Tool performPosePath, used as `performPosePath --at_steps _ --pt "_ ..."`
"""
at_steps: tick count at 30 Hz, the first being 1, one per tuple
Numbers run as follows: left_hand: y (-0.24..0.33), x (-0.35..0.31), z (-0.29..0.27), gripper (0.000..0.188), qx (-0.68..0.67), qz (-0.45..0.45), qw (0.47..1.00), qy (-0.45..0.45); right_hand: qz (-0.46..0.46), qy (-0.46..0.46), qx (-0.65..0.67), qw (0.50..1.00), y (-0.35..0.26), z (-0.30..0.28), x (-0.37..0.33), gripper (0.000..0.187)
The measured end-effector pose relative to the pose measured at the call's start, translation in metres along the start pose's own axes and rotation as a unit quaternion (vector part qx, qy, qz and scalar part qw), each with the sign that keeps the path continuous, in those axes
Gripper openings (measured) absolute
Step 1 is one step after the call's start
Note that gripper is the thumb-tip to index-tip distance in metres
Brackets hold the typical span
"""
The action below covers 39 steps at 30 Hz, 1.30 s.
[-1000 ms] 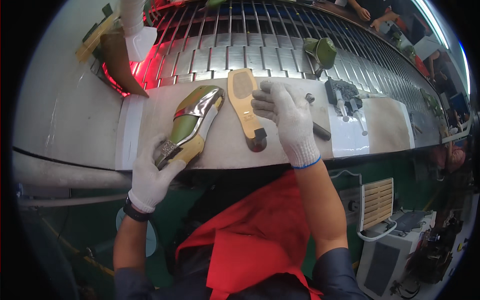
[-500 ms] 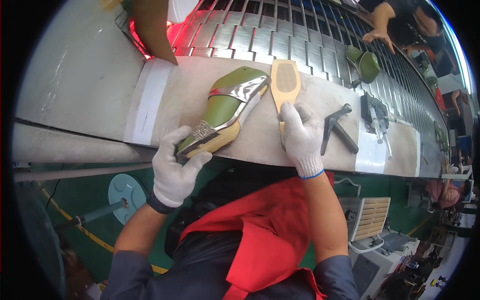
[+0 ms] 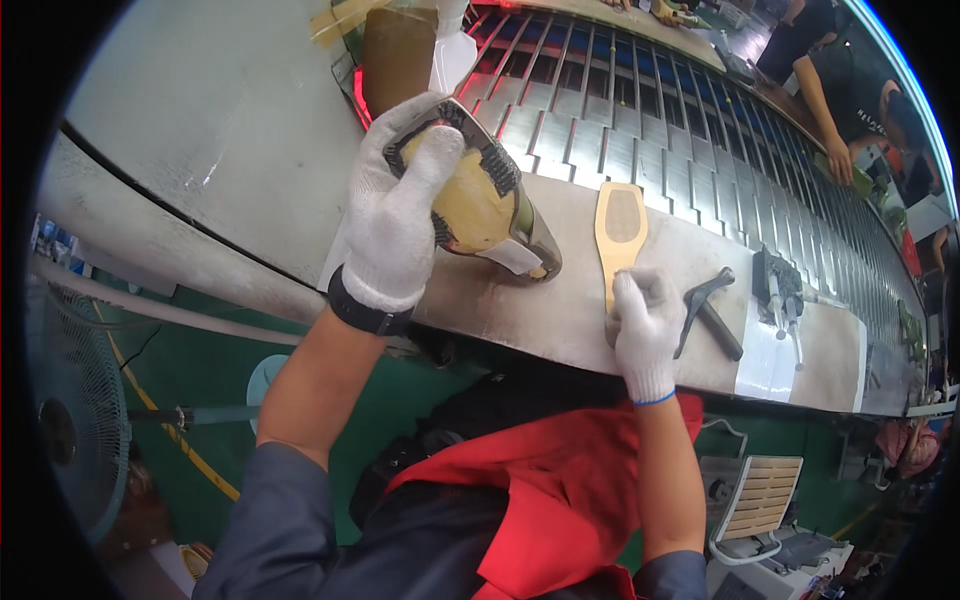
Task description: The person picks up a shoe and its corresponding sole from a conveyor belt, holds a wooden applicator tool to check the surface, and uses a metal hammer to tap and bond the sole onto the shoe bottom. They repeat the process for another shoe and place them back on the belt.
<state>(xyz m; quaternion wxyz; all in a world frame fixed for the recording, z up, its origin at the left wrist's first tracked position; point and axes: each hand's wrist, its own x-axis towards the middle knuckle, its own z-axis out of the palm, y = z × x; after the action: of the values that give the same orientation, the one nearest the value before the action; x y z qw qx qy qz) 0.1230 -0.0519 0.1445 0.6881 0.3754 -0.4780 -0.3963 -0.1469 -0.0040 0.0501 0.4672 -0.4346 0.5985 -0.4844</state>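
Observation:
My gloved left hand [image 3: 400, 215] grips a green and metallic shoe upper on a last [image 3: 480, 200], raised above the bench with its underside toward me. Its thumb presses on the yellowish bottom, where dark gathered edges show. My gloved right hand [image 3: 645, 325] has its fingers curled over the narrow end of a tan insole [image 3: 621, 235], which lies on the bench with a darker oval at its wide end; that narrow end is partly hidden. Just right of this hand rests a dark-handled hammer [image 3: 712, 315].
A slatted metal conveyor [image 3: 640, 130] runs behind the pale bench [image 3: 500, 320]. Black and metal tools [image 3: 780, 290] lie at the right. A brown flap [image 3: 398, 60] hangs over a red glow. Another person's arm [image 3: 825, 115] reaches in at far right. A fan [image 3: 75, 420] stands at left.
My left hand has lifted the shoe upper off the bench and turned it so its underside faces me. My right hand stays at the insole. The view has shifted.

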Motion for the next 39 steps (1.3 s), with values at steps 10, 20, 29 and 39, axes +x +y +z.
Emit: performPosePath --at_steps 10,20,29,39 --pt "0.014 0.006 0.003 0.036 -0.207 -0.057 0.973 -0.09 -0.141 0.083 -0.064 0.985 0.013 -0.043 -0.096 0.022" --pt "0.016 -0.004 0.036 0.051 -0.173 -0.163 0.947 -0.217 0.187 -0.041 0.192 0.962 0.028 -0.03 -0.157 0.029" --pt "0.036 -0.033 0.061 0.048 -0.126 -0.14 0.932 -0.309 -0.034 -0.122 0.127 0.984 -0.066 0.001 -0.144 0.047" --pt "0.026 -0.036 0.053 0.095 -0.16 -0.105 0.905 -0.38 -0.085 -0.16 0.038 0.983 -0.083 0.011 -0.117 0.046"
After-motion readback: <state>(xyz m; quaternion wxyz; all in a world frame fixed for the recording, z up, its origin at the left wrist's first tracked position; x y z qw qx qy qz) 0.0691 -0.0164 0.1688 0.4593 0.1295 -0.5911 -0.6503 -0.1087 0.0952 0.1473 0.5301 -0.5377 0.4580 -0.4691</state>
